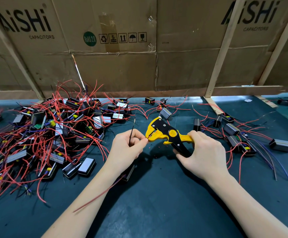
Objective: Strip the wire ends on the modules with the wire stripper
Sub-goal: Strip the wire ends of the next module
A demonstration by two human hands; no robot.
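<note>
My right hand point(203, 152) grips the handles of a yellow and black wire stripper point(164, 132) above the green mat. My left hand point(127, 146) pinches a thin red wire end right at the stripper's jaws, and a black wire point(132, 132) sticks up from between its fingers. A black module point(129, 172) lies partly hidden under my left wrist, with a red wire point(96, 197) trailing from it toward the near left. A large heap of black modules with red wires point(41, 134) covers the left side of the mat.
Several modules with red and purple wires point(234, 134) lie scattered at the right. A cardboard wall on a wooden frame point(157, 57) closes off the back. A wooden post point(220, 54) stands at the back right. Tiny bits of insulation point(158, 146) dot the green mat point(157, 194).
</note>
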